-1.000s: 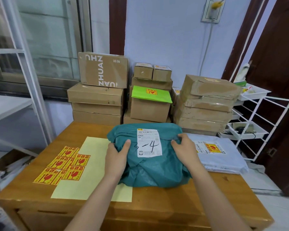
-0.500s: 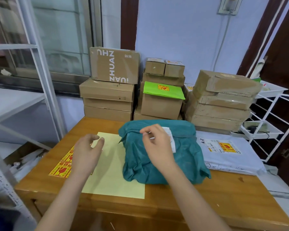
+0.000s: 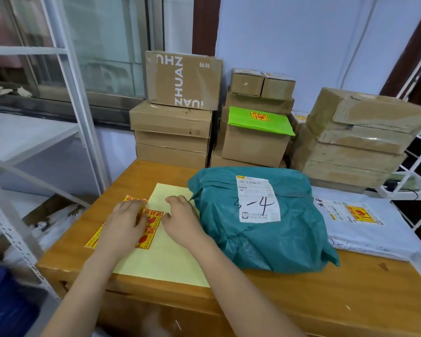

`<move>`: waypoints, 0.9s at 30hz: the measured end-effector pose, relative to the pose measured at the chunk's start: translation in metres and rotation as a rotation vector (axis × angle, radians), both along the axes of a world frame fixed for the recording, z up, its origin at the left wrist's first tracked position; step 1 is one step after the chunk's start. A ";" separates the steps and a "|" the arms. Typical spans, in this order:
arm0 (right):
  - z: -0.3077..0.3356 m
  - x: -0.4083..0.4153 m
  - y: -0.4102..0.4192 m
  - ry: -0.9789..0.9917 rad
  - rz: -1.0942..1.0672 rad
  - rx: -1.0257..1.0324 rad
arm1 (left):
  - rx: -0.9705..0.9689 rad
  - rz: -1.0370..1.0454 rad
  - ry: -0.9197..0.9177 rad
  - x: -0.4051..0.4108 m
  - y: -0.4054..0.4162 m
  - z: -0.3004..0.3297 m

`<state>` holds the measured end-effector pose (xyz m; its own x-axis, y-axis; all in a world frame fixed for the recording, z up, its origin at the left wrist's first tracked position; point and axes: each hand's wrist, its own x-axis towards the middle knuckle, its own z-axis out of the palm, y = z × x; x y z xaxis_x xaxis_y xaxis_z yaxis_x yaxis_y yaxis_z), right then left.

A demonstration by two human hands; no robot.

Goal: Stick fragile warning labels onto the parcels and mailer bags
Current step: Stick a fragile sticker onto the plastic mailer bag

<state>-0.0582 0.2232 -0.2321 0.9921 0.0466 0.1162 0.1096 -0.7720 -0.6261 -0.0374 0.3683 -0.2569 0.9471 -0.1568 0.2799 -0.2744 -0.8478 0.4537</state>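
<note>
Just right of the right hand [image 3: 180,221] on the counter [image 3: 301,288]: teal mailer bag [image 3: 260,229], soft, crumpled, probably light and slippery; best steadied at its sides, label pressed onto the flatter top beside the shipping slip [image 3: 257,199]. Under the left hand [image 3: 124,223]: fragile stickers [image 3: 152,217] on a yellow backing sheet [image 3: 161,259], thin, floppy, best peeled from a corner. Both hands loosely curled; grip on a sticker not discernible. Half a second ago: right hand on the bag, left short of the stickers.
</note>
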 end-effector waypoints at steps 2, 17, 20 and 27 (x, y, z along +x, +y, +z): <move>-0.002 0.009 0.001 0.000 -0.042 -0.018 | 0.001 0.025 0.021 0.002 0.001 -0.002; -0.017 0.016 0.006 -0.072 -0.047 0.058 | -0.250 0.004 -0.047 -0.003 0.004 0.003; -0.016 0.016 0.006 -0.077 -0.056 0.065 | -0.296 0.018 -0.025 -0.004 0.005 0.005; -0.017 0.017 0.006 -0.087 -0.066 0.097 | -0.278 -0.016 0.175 -0.007 0.006 0.008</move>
